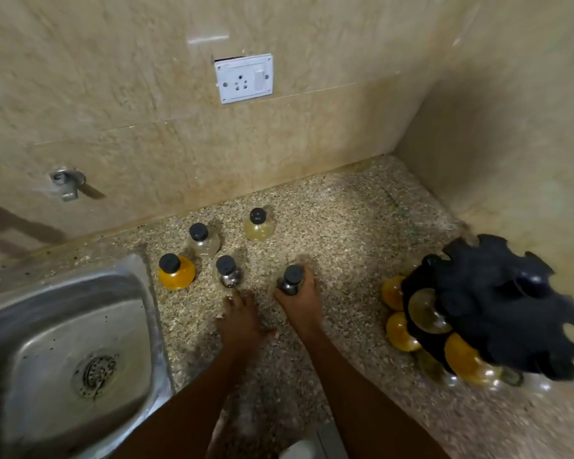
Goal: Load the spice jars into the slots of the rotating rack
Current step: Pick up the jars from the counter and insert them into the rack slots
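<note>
Several black-capped spice jars stand on the speckled counter (345, 226). My right hand (300, 298) grips a dark jar (290, 280) at the middle. My left hand (241, 318) reaches with straight fingers toward another dark jar (227, 271), just short of it. An orange-filled jar (176, 272), a clear jar (203, 240) and a pale yellow jar (258, 224) stand behind. The black rotating rack (497, 306) sits at the right, with several jars in its lower slots, some orange (461, 356).
A steel sink (30, 326) lies at the left, its rim beside the orange jar. Tiled walls close the back and right. A white socket plate (244, 77) and a tap (67, 182) are on the back wall.
</note>
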{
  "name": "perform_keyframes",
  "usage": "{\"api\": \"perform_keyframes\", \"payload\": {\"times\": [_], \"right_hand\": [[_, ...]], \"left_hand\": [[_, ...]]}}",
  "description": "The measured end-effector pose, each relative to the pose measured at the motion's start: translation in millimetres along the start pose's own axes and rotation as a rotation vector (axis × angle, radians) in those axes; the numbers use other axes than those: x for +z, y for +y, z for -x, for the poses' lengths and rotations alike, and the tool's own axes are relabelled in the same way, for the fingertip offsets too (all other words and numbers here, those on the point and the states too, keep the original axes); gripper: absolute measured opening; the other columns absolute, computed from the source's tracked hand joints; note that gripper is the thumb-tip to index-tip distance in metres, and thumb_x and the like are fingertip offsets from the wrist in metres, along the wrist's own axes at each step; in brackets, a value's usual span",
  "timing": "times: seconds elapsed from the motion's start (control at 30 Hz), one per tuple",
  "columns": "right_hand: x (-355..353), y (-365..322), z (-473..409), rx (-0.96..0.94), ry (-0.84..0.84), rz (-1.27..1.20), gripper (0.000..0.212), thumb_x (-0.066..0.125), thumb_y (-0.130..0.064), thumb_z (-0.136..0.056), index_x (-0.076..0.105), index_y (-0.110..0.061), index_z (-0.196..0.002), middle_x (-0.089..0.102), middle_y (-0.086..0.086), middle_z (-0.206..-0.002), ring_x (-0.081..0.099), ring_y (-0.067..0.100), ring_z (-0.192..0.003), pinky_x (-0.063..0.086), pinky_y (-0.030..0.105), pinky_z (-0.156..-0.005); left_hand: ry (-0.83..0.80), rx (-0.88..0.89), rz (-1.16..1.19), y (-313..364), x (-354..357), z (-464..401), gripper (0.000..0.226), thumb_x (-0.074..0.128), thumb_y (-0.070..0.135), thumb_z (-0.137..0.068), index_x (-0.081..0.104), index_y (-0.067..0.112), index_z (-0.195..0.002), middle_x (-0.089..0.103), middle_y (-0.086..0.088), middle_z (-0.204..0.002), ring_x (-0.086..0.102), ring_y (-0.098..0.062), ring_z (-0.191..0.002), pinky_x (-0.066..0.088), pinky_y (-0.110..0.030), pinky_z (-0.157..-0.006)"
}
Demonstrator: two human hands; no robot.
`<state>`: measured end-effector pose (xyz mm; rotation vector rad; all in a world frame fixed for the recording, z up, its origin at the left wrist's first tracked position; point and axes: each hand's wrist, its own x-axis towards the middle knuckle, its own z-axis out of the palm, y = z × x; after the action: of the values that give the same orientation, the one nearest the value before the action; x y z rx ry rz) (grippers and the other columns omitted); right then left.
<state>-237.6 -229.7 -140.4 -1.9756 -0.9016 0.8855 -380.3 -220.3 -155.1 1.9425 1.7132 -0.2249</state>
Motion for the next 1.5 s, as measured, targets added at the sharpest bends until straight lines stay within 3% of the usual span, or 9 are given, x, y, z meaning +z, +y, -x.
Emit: {"api": "perform_keyframes", "payload": {"times": [0.1,0.23,0.4,0.53,0.7,0.83,0.97,1.27,1.5], "right_hand": [[-34,10,23,0.024,0.005,-0.059,0.081,0.086,-0.025,-0.080,0.041,-0.020,-0.148,0.057,-0.009,-0.125,0.058,0.013,-0.116,0.043,0.025,-0.092],[-93,38,65,0.068,0.124,-0.080,0.076,0.086,-0.036,-0.079,0.044,-0.028,-0.142,0.061,-0.004,-0.132,0.062,0.019,-0.120,0.044,0.029,-0.090],[-156,73,118,0.121,0.247,-0.136,0.081,0.082,-0.034,-0.077,0.039,-0.034,-0.146,0.054,-0.007,-0.134,0.055,0.020,-0.126,0.042,0.034,-0.097],[-200,96,153,0.118,0.315,-0.157,0.084,0.082,-0.031,-0.075,0.039,-0.034,-0.148,0.056,-0.006,-0.139,0.056,0.016,-0.124,0.044,0.034,-0.097],[-247,125,201,0.150,0.378,-0.162,0.075,0.085,-0.028,-0.075,0.047,-0.033,-0.139,0.052,-0.012,-0.126,0.052,0.009,-0.116,0.043,0.031,-0.095],[-275,140,224,0.184,0.448,-0.203,0.076,0.085,-0.026,-0.076,0.047,-0.034,-0.141,0.053,-0.010,-0.126,0.053,0.009,-0.115,0.042,0.028,-0.094],[-310,148,229,0.159,0.586,-0.176,0.069,0.082,-0.034,-0.067,0.052,-0.039,-0.129,0.063,-0.009,-0.119,0.064,0.013,-0.104,0.054,0.038,-0.085],[-354,133,195,0.110,0.695,-0.208,0.081,0.084,-0.048,-0.063,0.044,-0.042,-0.134,0.060,-0.012,-0.125,0.064,0.015,-0.114,0.058,0.050,-0.093],[-344,111,166,0.046,0.607,-0.123,0.084,0.082,-0.032,-0.077,0.042,-0.035,-0.151,0.050,0.001,-0.138,0.049,0.017,-0.121,0.047,0.041,-0.100]], "left_hand": [[0.095,0.083,-0.028,16,-1,12,0.087,0.065,0.054,-0.084,0.023,0.025,-0.154,0.035,-0.009,-0.155,0.036,-0.031,-0.141,0.032,-0.061,-0.111],[0.261,0.234,-0.053,69,15,48,0.064,0.056,0.049,-0.081,0.048,0.027,-0.141,0.058,-0.004,-0.134,0.055,-0.030,-0.122,0.035,-0.058,-0.108],[0.355,0.389,0.026,137,12,80,0.055,0.041,0.041,-0.088,0.055,0.017,-0.135,0.063,-0.011,-0.128,0.058,-0.033,-0.117,0.037,-0.057,-0.103],[0.451,0.499,0.134,197,4,108,0.040,0.056,0.025,-0.087,0.060,0.019,-0.126,0.065,-0.011,-0.123,0.057,-0.035,-0.117,0.039,-0.056,-0.101],[0.613,0.766,0.283,274,-7,154,0.034,0.044,0.032,-0.090,0.063,0.023,-0.118,0.066,-0.004,-0.119,0.056,-0.031,-0.114,0.042,-0.050,-0.098],[0.518,0.988,0.130,337,2,181,0.031,0.050,0.050,-0.095,0.068,0.028,-0.106,0.068,-0.001,-0.112,0.059,-0.028,-0.109,0.045,-0.045,-0.091],[0.426,0.913,-0.084,361,16,190,0.021,0.057,0.043,-0.092,0.067,0.024,-0.090,0.067,-0.003,-0.104,0.060,-0.028,-0.105,0.044,-0.045,-0.093],[0.408,0.871,-0.229,343,-20,148,0.029,0.062,0.023,-0.083,0.063,0.026,-0.112,0.063,-0.008,-0.115,0.060,-0.033,-0.110,0.047,-0.047,-0.095],[0.232,1.155,-0.081,352,-29,137,0.038,0.053,0.041,-0.090,0.069,0.025,-0.121,0.066,-0.001,-0.125,0.059,-0.025,-0.116,0.046,-0.043,-0.104]]}}
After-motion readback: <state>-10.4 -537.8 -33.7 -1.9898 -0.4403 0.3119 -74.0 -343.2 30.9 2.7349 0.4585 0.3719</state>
